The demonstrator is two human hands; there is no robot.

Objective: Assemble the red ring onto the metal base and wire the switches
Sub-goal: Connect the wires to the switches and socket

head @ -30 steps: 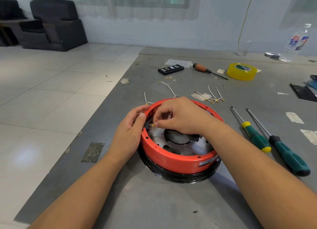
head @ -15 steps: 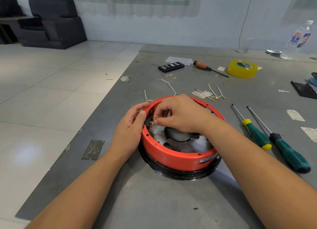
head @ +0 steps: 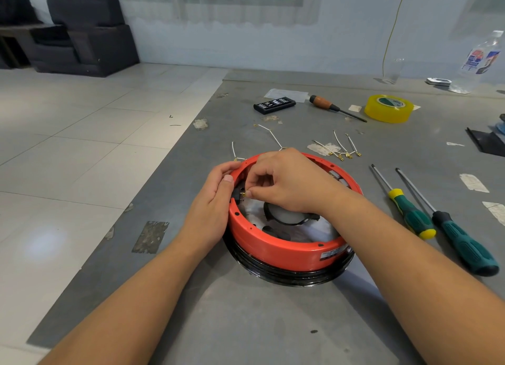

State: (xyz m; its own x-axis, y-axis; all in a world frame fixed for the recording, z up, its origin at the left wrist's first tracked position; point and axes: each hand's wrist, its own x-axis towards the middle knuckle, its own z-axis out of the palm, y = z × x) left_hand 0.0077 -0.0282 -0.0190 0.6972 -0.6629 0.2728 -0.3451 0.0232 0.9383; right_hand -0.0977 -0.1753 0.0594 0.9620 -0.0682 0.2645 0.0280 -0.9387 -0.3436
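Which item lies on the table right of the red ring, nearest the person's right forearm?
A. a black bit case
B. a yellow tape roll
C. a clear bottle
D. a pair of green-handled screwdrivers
D: the green-handled screwdrivers lie side by side just beyond the right forearm, right of the red ring.

Yellow tape roll (head: 388, 108), two green screwdrivers (head: 412, 214), bit case (head: 274, 105), plastic bottle (head: 478, 61), armchair (head: 90, 34)
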